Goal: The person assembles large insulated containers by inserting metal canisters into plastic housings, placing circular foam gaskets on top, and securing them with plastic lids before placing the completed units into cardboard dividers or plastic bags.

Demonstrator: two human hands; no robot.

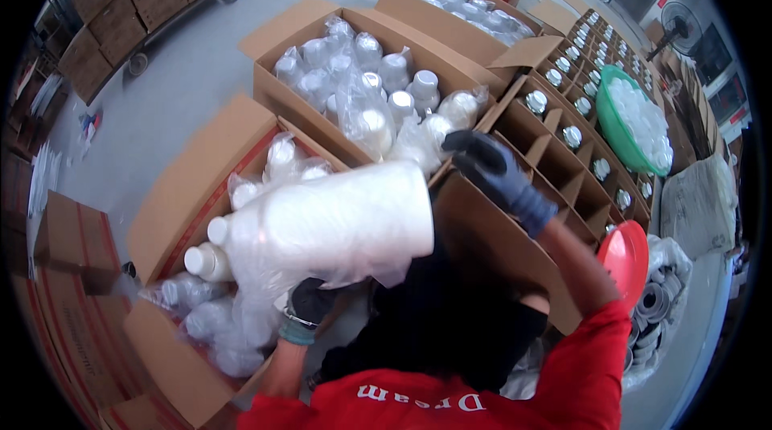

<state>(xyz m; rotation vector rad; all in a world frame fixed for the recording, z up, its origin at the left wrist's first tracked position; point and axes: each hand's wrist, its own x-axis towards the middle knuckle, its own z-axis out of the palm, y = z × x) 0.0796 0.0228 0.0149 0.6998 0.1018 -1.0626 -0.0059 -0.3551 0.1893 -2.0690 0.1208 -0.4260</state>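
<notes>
My left hand, in a dark glove with a grey-green cuff, is closed under a large white plastic bottle in a loose clear bag. The bottle lies sideways above an open carton, its capped end to the left. A second white cap shows beside it. My right hand, in a dark grey glove, has its fingers apart beside the corner of another carton. Nearest to it are bagged white bottles; nothing shows in its grip.
A divided carton on the right holds silver-capped bottles in some cells. On it sits a green basin of translucent pieces. A red basin and a bag of grey rings lie near my right arm. Stacked cartons stand left.
</notes>
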